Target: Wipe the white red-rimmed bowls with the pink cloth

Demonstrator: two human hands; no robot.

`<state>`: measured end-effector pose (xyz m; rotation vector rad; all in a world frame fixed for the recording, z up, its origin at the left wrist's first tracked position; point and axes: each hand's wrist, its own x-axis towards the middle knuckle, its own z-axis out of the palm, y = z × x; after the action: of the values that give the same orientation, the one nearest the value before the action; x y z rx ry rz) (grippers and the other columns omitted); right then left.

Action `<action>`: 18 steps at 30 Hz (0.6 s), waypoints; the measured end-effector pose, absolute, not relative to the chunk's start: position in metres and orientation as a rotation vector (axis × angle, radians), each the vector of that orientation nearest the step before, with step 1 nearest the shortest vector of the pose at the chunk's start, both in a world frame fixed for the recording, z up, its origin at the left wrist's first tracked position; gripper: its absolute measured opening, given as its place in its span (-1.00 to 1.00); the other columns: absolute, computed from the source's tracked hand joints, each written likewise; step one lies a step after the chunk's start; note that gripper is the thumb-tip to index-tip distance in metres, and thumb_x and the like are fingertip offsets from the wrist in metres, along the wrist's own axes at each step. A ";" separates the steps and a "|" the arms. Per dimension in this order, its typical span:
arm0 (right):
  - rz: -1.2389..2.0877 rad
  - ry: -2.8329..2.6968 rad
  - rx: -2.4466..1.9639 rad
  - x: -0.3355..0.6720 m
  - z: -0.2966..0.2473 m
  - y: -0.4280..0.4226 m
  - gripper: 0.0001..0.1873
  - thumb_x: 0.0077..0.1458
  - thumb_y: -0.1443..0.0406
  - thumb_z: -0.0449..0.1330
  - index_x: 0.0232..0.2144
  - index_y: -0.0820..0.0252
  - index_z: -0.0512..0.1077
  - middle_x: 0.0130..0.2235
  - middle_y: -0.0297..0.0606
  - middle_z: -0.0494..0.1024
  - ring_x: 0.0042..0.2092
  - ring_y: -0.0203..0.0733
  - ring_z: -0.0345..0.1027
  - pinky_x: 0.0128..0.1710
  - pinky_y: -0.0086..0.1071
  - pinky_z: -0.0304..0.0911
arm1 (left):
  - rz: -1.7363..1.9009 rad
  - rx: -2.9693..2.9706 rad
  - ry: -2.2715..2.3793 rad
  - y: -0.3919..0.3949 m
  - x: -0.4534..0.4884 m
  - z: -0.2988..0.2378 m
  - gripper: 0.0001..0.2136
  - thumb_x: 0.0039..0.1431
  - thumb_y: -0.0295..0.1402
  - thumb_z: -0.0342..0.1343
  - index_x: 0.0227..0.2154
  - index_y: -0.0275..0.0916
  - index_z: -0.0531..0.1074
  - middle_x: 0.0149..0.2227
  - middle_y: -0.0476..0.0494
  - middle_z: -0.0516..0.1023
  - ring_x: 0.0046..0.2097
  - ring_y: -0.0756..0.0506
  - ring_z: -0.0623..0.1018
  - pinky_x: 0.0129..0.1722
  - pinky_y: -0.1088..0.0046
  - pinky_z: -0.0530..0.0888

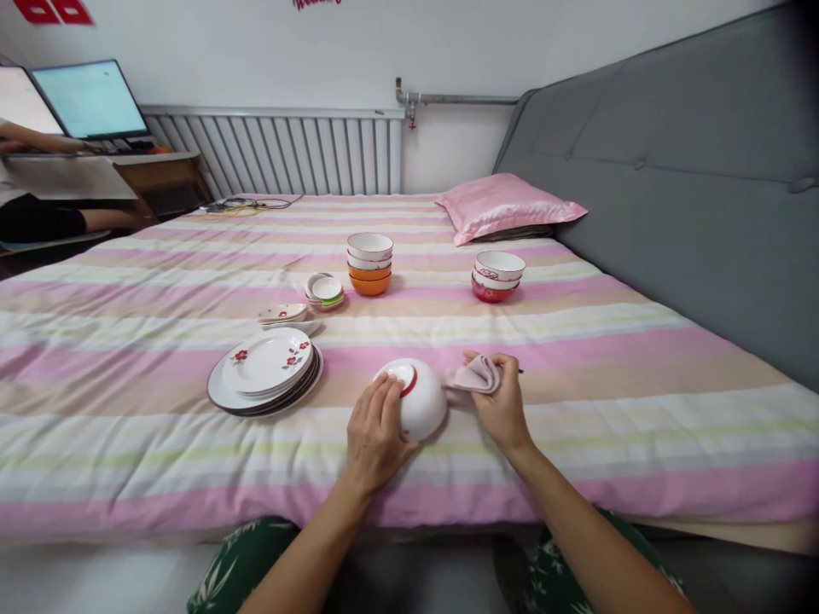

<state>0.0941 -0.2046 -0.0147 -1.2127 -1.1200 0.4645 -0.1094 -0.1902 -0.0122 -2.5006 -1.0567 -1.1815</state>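
My left hand [375, 435] grips a white bowl [419, 401] with a red ring on its foot, held upside down and tilted just above the striped bedspread [576, 341]. My right hand [502, 401] is closed on a bunched pale pink cloth [472, 375] that touches the bowl's right side. A stack of floral plates [267, 368] lies to the left of the bowl.
Further back on the bed stand a stack of white and orange bowls [369, 263], a stack of white and red bowls [497, 276], small saucers [325, 290] and small dishes [285, 315]. A pink pillow [505, 205] lies by the grey headboard [671, 170]. Another person sits at a laptop [90, 98] far left.
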 end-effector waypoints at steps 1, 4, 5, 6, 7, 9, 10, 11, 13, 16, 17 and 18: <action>0.458 -1.095 -1.222 0.096 -0.015 -0.204 -0.60 -0.05 0.36 0.22 -0.21 0.07 0.11 -0.03 -0.06 0.49 -0.05 -0.08 0.42 -0.05 -0.12 0.30 | -1.156 -2.523 -1.046 -0.191 -0.108 -0.013 -0.30 -0.11 -0.28 0.25 0.13 -0.30 0.14 0.00 -0.41 0.45 0.10 -0.36 0.42 0.07 0.08 0.37; 0.417 -1.089 -1.273 0.098 -0.014 -0.202 -0.64 -0.08 0.35 0.23 -0.25 0.09 0.16 -0.06 -0.09 0.50 -0.07 -0.07 0.42 -0.07 -0.14 0.30 | -1.112 -2.556 -1.000 -0.195 -0.102 -0.016 -0.34 -0.11 -0.37 0.22 0.10 -0.31 0.16 -0.01 -0.41 0.46 0.08 -0.35 0.43 0.08 0.06 0.36; 0.396 -1.098 -1.301 0.098 -0.013 -0.203 -0.67 -0.09 0.35 0.23 -0.27 0.11 0.19 -0.09 -0.12 0.51 -0.08 -0.08 0.42 -0.08 -0.16 0.30 | -1.106 -2.560 -0.988 -0.196 -0.100 -0.016 -0.35 -0.12 -0.39 0.21 0.10 -0.32 0.16 -0.01 -0.41 0.46 0.08 -0.35 0.43 0.08 0.06 0.36; 0.373 -1.108 -1.331 0.098 -0.011 -0.203 -0.69 -0.11 0.36 0.22 -0.28 0.12 0.23 -0.13 -0.15 0.52 -0.10 -0.08 0.42 -0.10 -0.18 0.30 | -1.097 -2.566 -0.974 -0.197 -0.099 -0.017 -0.35 -0.12 -0.40 0.21 0.09 -0.33 0.17 -0.01 -0.41 0.46 0.08 -0.34 0.43 0.09 0.07 0.35; 0.349 -1.118 -1.362 0.098 -0.009 -0.204 -0.71 -0.11 0.36 0.21 -0.28 0.13 0.27 -0.17 -0.18 0.52 -0.13 -0.09 0.42 -0.12 -0.21 0.30 | -1.083 -2.576 -0.957 -0.197 -0.098 -0.017 -0.36 -0.12 -0.41 0.20 0.09 -0.33 0.17 -0.01 -0.41 0.46 0.08 -0.33 0.43 0.09 0.07 0.35; 0.299 -1.141 -1.419 0.097 -0.005 -0.206 -0.72 -0.11 0.36 0.19 -0.26 0.15 0.33 -0.24 -0.24 0.53 -0.21 -0.12 0.42 -0.17 -0.26 0.31 | -1.045 -2.606 -0.905 -0.197 -0.096 -0.018 -0.38 -0.09 -0.39 0.20 0.09 -0.34 0.18 -0.01 -0.39 0.46 0.09 -0.32 0.42 0.12 0.08 0.33; 0.275 -1.161 -1.440 0.096 -0.003 -0.207 -0.73 -0.10 0.37 0.17 -0.25 0.16 0.36 -0.27 -0.26 0.52 -0.24 -0.14 0.42 -0.19 -0.28 0.31 | -1.025 -2.621 -0.878 -0.196 -0.096 -0.018 -0.39 -0.07 -0.37 0.20 0.09 -0.35 0.18 -0.01 -0.39 0.46 0.10 -0.31 0.42 0.13 0.09 0.32; 0.250 -1.186 -1.453 0.095 -0.002 -0.208 -0.73 -0.09 0.37 0.16 -0.24 0.16 0.39 -0.27 -0.27 0.53 -0.25 -0.15 0.41 -0.20 -0.29 0.31 | -1.009 -2.633 -0.855 -0.195 -0.096 -0.019 -0.38 -0.05 -0.33 0.21 0.09 -0.36 0.18 -0.01 -0.38 0.46 0.10 -0.31 0.41 0.13 0.09 0.32; 0.177 -1.247 -1.456 0.093 -0.001 -0.209 -0.73 -0.05 0.37 0.14 -0.21 0.17 0.41 -0.25 -0.26 0.53 -0.24 -0.15 0.41 -0.18 -0.28 0.31 | -0.983 -2.659 -0.818 -0.192 -0.096 -0.019 -0.34 -0.04 -0.19 0.24 0.09 -0.39 0.19 -0.01 -0.41 0.46 0.10 -0.33 0.41 0.13 0.07 0.32; 0.009 -1.382 -1.421 0.090 -0.004 -0.209 -0.70 0.01 0.39 0.12 -0.15 0.18 0.43 -0.18 -0.20 0.54 -0.15 -0.11 0.39 -0.09 -0.23 0.29 | -0.954 -2.733 -0.775 -0.191 -0.097 -0.019 -0.17 -0.16 0.10 0.22 0.09 -0.39 0.20 0.00 -0.45 0.44 0.10 -0.38 0.40 0.12 0.01 0.32; -0.045 -1.432 -1.401 0.089 -0.005 -0.209 -0.69 0.03 0.40 0.11 -0.12 0.18 0.42 -0.16 -0.19 0.54 -0.12 -0.11 0.37 -0.06 -0.21 0.28 | -0.951 -2.767 -0.769 -0.192 -0.098 -0.019 -0.13 -0.20 0.16 0.20 0.09 -0.38 0.20 0.01 -0.46 0.43 0.12 -0.39 0.39 0.13 0.00 0.31; -0.090 -1.479 -1.383 0.087 -0.006 -0.209 -0.67 0.05 0.41 0.11 -0.10 0.18 0.42 -0.14 -0.18 0.53 -0.09 -0.11 0.36 -0.03 -0.21 0.26 | -0.960 -2.798 -0.772 -0.193 -0.099 -0.018 -0.12 -0.21 0.18 0.17 0.10 -0.36 0.20 0.02 -0.46 0.41 0.13 -0.39 0.37 0.14 -0.01 0.30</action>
<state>0.0874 -0.2093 -0.0063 -1.3829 -1.4790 -0.0899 -0.0989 -0.1932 -0.0182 -2.7981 -0.7720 -0.9595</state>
